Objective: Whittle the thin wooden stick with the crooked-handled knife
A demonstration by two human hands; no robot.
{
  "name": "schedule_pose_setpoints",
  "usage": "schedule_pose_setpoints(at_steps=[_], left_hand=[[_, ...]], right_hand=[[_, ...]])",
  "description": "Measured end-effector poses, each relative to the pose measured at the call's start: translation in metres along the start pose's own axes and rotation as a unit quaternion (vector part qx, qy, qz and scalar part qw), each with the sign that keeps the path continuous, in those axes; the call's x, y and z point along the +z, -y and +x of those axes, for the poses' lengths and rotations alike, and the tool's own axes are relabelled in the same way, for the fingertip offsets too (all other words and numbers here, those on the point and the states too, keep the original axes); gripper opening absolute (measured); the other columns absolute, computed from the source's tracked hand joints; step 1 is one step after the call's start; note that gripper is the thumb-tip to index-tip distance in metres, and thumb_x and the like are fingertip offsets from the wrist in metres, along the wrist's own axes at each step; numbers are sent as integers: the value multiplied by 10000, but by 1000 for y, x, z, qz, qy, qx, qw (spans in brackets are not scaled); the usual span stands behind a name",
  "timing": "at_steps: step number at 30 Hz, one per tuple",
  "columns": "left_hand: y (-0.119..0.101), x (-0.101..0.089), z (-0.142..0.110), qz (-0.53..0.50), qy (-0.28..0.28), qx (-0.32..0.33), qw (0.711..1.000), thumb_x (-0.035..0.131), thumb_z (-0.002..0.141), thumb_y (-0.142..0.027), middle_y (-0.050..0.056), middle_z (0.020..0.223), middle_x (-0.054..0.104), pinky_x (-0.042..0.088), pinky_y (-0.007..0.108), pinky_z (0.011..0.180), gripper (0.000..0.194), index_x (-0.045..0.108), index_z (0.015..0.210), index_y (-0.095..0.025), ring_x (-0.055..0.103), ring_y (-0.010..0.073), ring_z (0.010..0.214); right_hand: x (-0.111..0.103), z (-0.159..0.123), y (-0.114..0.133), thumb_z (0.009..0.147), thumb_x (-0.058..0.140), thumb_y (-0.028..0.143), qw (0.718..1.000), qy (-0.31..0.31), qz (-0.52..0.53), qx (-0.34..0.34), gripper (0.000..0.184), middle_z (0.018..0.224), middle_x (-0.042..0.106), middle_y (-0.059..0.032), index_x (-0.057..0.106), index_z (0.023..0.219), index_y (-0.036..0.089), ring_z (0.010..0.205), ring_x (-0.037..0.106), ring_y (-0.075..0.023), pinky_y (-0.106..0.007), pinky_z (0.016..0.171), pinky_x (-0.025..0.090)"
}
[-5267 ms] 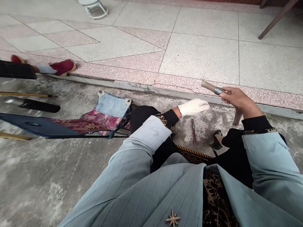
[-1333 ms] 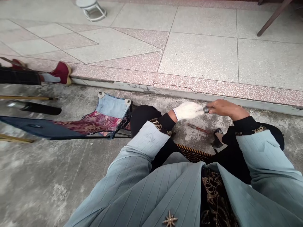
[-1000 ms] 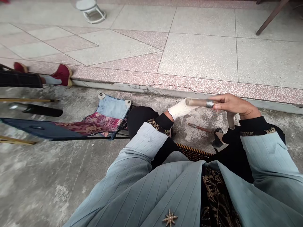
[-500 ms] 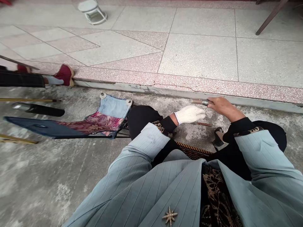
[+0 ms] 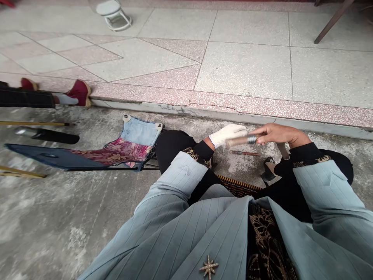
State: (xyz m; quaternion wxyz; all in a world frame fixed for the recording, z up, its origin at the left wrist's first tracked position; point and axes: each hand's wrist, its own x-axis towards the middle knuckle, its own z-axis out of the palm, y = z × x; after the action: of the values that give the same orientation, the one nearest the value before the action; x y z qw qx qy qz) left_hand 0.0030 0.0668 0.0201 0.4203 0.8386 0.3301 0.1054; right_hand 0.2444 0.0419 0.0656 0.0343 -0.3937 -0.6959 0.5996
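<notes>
My right hand is bare and closed around a wire-bound wooden handle, which is slightly blurred and points left. A flat greyish piece shows below that wrist; whether it belongs to the handle is unclear. My left hand wears a white knit glove and is just behind the handle's free end. Its fingers look curled together, but the handle partly covers them, and anything inside is hidden. Below both hands, a thin reddish-brown stick with wire near one end appears to lie on the concrete.
A folding chair with denim and floral cloth stands at my left. Beyond it are a black bottle-like object and another person's red shoe. A tiled step runs ahead, with a white stool farther back.
My right hand has turned and moved the wire-bound handle left and slightly down, across the front of the glove. My left hand has shifted slightly left. The greyish piece has come into view.
</notes>
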Motion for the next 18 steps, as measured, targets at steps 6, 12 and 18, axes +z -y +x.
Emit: schedule_pose_setpoints(at_steps=[6, 12, 18], left_hand=[[-8, 7, 0, -13, -10, -21, 1000, 388, 973, -419, 28, 796, 657, 420, 266, 712, 396, 648, 865, -142, 568, 138, 712], [-15, 21, -2, 84, 55, 9, 995, 385, 983, -422, 48, 985, 708, 438, 269, 834, 389, 689, 1005, -180, 633, 180, 915], [-11, 20, -3, 122, 73, 9, 990, 410, 971, -405, 40, 1020, 718, 436, 256, 835, 355, 698, 1022, -203, 642, 180, 946]], right_hand=[[0, 4, -8, 750, 743, 447, 939, -269, 213, -30, 458, 814, 670, -29, 735, 1122, 180, 642, 541, -120, -273, 640, 475], [1, 20, -24, 834, 644, 410, 931, -330, -83, 135, 432, 891, 704, -75, 710, 1199, 189, 730, 600, -202, -339, 687, 471], [8, 24, -19, 865, 590, 357, 910, -178, -313, 206, 406, 1126, 714, -138, 708, 1221, 202, 940, 640, -293, -347, 736, 450]])
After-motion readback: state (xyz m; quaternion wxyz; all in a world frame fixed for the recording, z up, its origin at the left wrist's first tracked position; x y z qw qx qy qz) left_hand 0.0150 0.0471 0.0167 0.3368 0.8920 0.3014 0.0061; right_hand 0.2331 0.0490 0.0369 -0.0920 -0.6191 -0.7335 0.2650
